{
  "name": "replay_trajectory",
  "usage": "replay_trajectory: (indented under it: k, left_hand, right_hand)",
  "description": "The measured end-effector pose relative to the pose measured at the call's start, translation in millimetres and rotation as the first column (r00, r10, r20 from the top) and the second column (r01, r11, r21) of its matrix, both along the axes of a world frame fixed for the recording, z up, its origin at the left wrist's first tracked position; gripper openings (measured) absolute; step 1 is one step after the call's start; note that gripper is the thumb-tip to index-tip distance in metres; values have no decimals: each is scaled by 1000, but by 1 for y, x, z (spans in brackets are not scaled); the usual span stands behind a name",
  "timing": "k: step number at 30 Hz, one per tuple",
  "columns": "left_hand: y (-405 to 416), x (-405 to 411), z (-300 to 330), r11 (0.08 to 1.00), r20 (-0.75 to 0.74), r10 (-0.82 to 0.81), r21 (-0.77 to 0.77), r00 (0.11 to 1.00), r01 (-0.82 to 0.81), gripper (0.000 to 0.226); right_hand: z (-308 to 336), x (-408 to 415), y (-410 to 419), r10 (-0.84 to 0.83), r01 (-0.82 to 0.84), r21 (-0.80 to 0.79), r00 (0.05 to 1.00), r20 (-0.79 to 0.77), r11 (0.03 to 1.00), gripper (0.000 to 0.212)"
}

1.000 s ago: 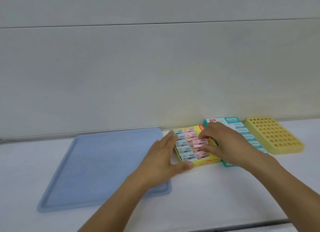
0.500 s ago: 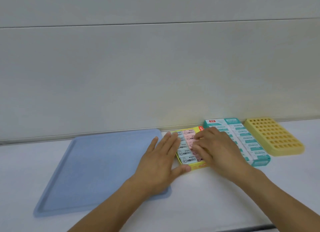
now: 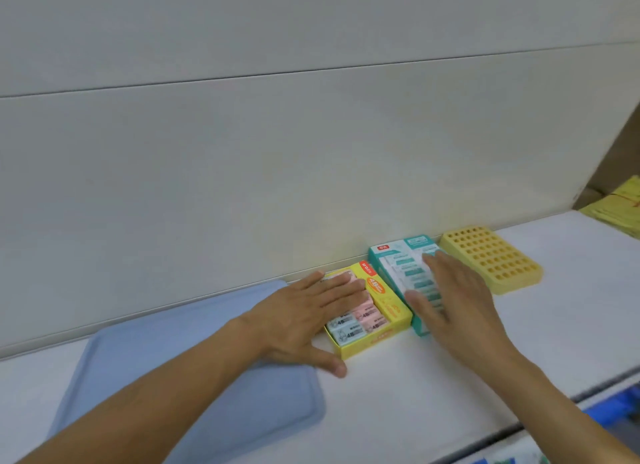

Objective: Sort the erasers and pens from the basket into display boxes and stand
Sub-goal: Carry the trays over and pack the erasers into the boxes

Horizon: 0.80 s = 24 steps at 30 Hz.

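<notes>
Flat pale-blue plastic tray [image 3: 166,370] with rounded corners and a low raised rim, far left on the white matte surface [image 3: 415,404]; its back edge lies near the wall joint, its near right corner rounded. Left forearm crosses over it.

Left hand [image 3: 304,321] flat, fingers straight and together, lying on the erasers in the open yellow cardboard display box [image 3: 377,342]; thumb spread wide, its tip on the surface at the box's near left corner. Nothing gripped. The box is a shallow rectangle set at a slant, printed orange-red on its right flap. Pastel rectangular erasers in paper sleeves [image 3: 360,321], pink and pale blue-green, lie packed in rows inside it.

Just right, touching or nearly so, a long teal-and-white cardboard display box [image 3: 391,259], same slant, filled with white-and-teal sleeved erasers [image 3: 412,273]. Right hand [image 3: 457,301] lies flat on top of these, fingers straight, slightly blurred, holding nothing.

Next right, a yellow plastic pen stand [image 3: 491,259], a rectangular block with a grid of round holes, all empty, just beside the teal box.

Right of the stand, open bare surface to the shelf edge. Far right edge: yellow paper-like stack [image 3: 620,210], partly cut off. Surface front edge runs lower right, something blue below it, unclear.
</notes>
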<state>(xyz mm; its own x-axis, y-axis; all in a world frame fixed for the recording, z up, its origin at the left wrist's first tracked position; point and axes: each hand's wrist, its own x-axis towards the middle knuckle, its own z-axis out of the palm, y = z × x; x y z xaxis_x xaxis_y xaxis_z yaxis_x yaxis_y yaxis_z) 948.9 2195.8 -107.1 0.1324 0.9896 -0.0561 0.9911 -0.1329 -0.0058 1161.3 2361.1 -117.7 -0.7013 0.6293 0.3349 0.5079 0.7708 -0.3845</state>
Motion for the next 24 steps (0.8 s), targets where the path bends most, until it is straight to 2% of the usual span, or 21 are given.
replay_trajectory:
  k: [2, 3, 5, 7, 11, 14, 17, 19, 20, 21, 23, 24]
  left_hand:
    - [7, 0, -3, 1000, 43, 1, -6, 999, -1, 103]
    - [8, 1, -6, 1000, 75, 11, 3, 997, -11, 103]
    - [6, 7, -11, 997, 149, 58, 42, 987, -65, 103]
    - [2, 15, -16, 984, 202, 151, 61, 968, -166, 105]
    - [0, 38, -16, 933, 206, 339, 49, 918, -355, 113]
    - [2, 64, -18, 824, 195, 539, 76, 819, -561, 128]
    - [19, 91, -14, 665, 240, 725, -1, 646, -747, 140]
    - [27, 97, -10, 619, 196, 769, 4, 608, -785, 132]
    - [28, 93, -9, 636, 190, 757, 1, 625, -771, 128]
    - [25, 84, -12, 682, 181, 712, 48, 678, -730, 123]
    - [13, 59, -11, 811, 70, 551, 193, 832, -553, 102]
    - [9, 46, -12, 879, 21, 437, 202, 899, -432, 88]
  right_hand:
    - [2, 4, 16, -158, 166, -58, 981, 115, 984, 78]
    - [2, 4, 20, -186, 206, -121, 970, 159, 971, 78]
    - [-1, 4, 21, -189, 228, -172, 958, 217, 958, 77]
    - [-3, 3, 18, -205, 245, -133, 944, 258, 960, 77]
    - [0, 3, 20, -219, 259, -160, 947, 235, 952, 75]
    - [2, 5, 20, -199, 238, -173, 956, 214, 956, 73]
    - [0, 5, 19, -208, 242, -141, 953, 221, 960, 74]
    - [0, 8, 20, -203, 234, -117, 952, 231, 965, 74]
    - [-1, 10, 21, -189, 220, -114, 954, 235, 969, 74]
    - [-2, 12, 22, -171, 202, -117, 957, 235, 972, 73]
    - [-3, 15, 25, -144, 176, -117, 960, 240, 977, 79]
    - [-4, 16, 25, -136, 167, -112, 961, 242, 980, 84]
